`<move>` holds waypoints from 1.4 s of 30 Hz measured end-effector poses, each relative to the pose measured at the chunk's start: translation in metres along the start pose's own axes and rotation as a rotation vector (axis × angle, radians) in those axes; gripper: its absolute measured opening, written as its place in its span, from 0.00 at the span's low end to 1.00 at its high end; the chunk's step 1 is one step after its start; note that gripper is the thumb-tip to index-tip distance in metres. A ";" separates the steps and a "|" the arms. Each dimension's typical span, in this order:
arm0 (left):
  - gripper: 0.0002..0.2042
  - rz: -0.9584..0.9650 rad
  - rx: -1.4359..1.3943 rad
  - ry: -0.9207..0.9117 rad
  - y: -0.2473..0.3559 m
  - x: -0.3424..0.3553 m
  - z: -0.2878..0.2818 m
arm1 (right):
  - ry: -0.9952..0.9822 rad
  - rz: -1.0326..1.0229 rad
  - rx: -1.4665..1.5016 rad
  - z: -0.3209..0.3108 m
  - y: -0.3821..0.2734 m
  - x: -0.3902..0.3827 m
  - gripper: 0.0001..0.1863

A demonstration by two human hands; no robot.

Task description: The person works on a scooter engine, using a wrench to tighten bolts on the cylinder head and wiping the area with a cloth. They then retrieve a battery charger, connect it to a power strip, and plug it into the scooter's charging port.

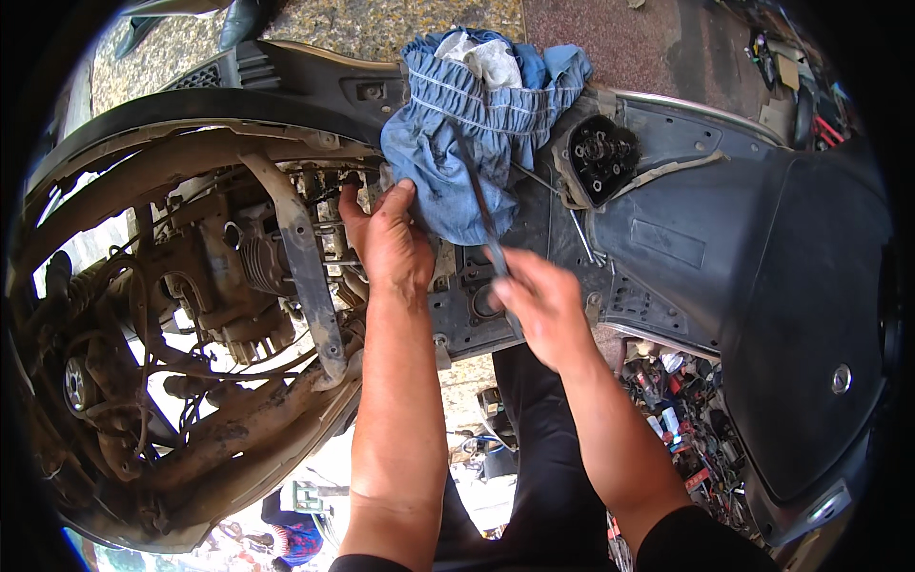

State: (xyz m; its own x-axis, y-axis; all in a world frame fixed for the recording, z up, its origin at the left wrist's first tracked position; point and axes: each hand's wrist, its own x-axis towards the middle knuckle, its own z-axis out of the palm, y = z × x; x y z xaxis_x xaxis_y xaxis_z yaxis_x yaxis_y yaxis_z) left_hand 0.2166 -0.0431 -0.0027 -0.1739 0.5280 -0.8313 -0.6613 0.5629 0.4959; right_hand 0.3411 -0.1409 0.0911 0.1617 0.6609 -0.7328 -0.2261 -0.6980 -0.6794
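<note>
My right hand (541, 303) is closed around a long, thin, dark bar-like tool (477, 186), smeared by motion; its exact kind does not show. The tool slants up across a stained blue cloth (448, 181) with gathered elastic bands. My left hand (393, 243) is at the cloth's left edge, beside the exposed engine (262, 257) of a scooter. Its thumb points up against the cloth and its index finger bends toward a dark part. What those fingers grip, if anything, is hidden.
A greasy open metal cover (600, 157) lies on the scooter's black floorboard (648, 205), with a thin metal rod tool (583, 238) below it. To the right is the black seat (820, 324). Loose tools and parts (677, 419) fill the lower right. A shoe (238, 21) shows at top left.
</note>
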 end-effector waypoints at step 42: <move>0.36 0.113 -0.051 -0.156 0.031 -0.058 -0.022 | -0.363 -0.398 -0.764 0.024 -0.042 0.081 0.14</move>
State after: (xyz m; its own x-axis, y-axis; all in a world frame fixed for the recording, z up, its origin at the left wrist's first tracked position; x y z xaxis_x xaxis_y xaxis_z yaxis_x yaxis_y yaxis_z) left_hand 0.1901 -0.0705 0.0554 -0.1367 0.6805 -0.7199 -0.6807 0.4635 0.5674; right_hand 0.3402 -0.0517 0.0614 -0.2480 0.8460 -0.4720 0.4951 -0.3081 -0.8124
